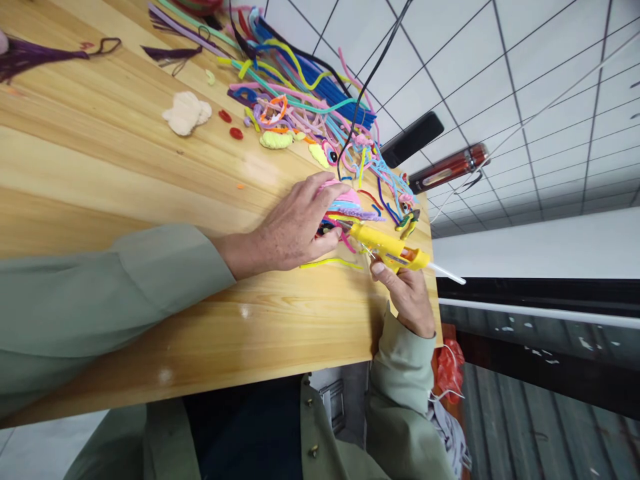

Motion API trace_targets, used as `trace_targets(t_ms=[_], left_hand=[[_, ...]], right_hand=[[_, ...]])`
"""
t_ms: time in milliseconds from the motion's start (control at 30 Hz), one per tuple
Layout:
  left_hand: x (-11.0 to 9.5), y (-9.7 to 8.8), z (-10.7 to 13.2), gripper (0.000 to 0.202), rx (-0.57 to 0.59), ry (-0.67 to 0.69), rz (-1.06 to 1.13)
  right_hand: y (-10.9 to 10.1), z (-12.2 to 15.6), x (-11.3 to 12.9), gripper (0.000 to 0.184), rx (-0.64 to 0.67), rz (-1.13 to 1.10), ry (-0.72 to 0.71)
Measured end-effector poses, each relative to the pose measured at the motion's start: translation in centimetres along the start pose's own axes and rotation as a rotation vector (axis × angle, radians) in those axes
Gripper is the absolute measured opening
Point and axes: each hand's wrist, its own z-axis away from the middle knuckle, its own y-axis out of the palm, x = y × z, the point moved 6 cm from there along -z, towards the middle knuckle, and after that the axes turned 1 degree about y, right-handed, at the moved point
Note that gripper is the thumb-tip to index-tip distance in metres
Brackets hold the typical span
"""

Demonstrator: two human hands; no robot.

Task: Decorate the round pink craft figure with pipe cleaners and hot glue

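My right hand (407,293) grips a yellow hot glue gun (383,241), with a white glue stick (447,272) poking out of its back end. The gun's nozzle points left at a colourful pipe-cleaner piece (345,198) with pink, blue, purple, yellow and red rows. My left hand (300,223) is closed around that piece, thumb below and fingers above, and hides much of it. Whether the nozzle touches the piece I cannot tell. Just below lies a loose yellow pipe cleaner (330,262).
A heap of pipe cleaners (305,80) covers the table's back. Green-handled pliers (409,223) lie near the right edge, by a black phone (413,139) and a red flask (450,167). Purple tassels (45,57) and a cream fluffy shape (186,113) lie left. A black cord (370,77) hangs down.
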Motion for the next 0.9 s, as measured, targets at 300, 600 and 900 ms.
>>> trace_targets(t_ms=[300, 600, 900], left_hand=[[0.0, 0.0, -0.1, 0.080, 0.002, -0.002, -0.004], [0.1, -0.1, -0.2, 0.076, 0.003, -0.005, -0.018], [0.4, 0.0, -0.1, 0.079, 0.015, -0.003, -0.005]], right_hand=[[0.1, -0.1, 0.3, 0.057, 0.018, -0.008, -0.003], [0.5, -0.5, 1.1, 0.053, -0.006, -0.139, 0.011], [-0.1, -0.1, 0.3, 0.057, -0.108, -0.273, -0.033]])
